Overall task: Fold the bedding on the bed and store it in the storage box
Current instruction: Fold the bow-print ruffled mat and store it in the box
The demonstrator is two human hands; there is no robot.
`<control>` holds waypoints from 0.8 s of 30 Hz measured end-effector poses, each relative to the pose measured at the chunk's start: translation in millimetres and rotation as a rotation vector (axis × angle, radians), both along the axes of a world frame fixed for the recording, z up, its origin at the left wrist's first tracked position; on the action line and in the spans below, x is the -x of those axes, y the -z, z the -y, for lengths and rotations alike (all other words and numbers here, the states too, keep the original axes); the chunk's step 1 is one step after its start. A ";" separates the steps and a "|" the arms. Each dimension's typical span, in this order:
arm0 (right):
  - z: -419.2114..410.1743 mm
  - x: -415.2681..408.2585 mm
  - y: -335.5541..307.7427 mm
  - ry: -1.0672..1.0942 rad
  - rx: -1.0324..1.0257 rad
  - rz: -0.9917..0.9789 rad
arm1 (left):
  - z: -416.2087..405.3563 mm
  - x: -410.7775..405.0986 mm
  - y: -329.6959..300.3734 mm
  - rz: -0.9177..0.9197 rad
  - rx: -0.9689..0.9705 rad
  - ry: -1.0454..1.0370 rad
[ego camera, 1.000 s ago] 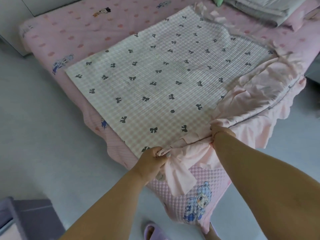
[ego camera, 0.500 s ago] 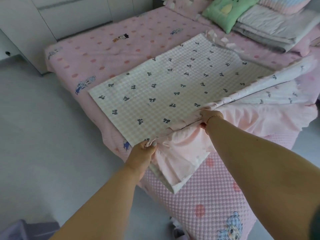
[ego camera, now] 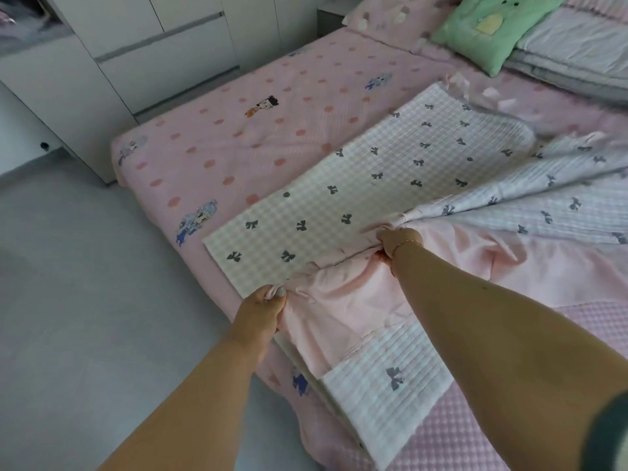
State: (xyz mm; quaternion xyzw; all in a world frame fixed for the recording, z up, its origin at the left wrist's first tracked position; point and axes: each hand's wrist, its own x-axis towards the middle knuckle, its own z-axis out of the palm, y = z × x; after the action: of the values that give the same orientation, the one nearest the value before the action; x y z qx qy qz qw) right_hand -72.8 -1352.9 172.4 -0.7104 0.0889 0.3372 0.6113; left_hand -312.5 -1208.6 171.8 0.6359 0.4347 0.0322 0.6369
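While both hands hold bunched cloth, we risk a crooked fold.
Our left hand (ego camera: pixel 263 305) pinches the near edge of the checked quilt (ego camera: pixel 367 175) on the pink bed (ego camera: pixel 238 130); our right hand (ego camera: pixel 396 241) is clenched on gathered fabric farther right. Uneven pulling could skew the layers, and the loose near flap could slide floorward. No storage box is in view.

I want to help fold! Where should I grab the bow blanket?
Probably the far corner of the bow blanket, coming from the pillow end. It lies flat and free there, while the left hand and right hand already bunch up the near edge.
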 end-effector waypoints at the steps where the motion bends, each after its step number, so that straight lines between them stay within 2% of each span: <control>1: -7.5 -0.1 -1.6 0.020 0.003 -0.024 | -10.9 -5.1 1.3 -0.008 0.005 0.006; 4: -31.7 -16.4 -1.6 0.018 0.044 -0.058 | -39.5 -21.2 1.6 -0.030 0.015 -0.001; 9: -75.5 -33.6 -3.6 -0.066 0.296 -0.048 | -81.5 -42.8 4.5 -0.045 -0.018 -0.021; 12: -100.3 -44.9 0.1 -0.008 0.212 0.007 | -107.0 -51.7 8.1 -0.043 -0.022 -0.024; 18: -172.8 -57.5 -5.8 0.000 0.293 0.074 | -181.4 -66.2 18.8 0.015 0.021 -0.015; 24: -260.2 -70.3 12.7 0.034 0.354 0.135 | -271.4 -82.7 50.8 -0.081 0.044 0.017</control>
State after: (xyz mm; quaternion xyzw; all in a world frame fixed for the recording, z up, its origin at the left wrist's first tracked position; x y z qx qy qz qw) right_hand -2.5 -1092.7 159.7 -0.8264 0.1178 0.2574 0.4868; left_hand -229.8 -937.2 121.0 0.6262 0.4554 -0.0083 0.6328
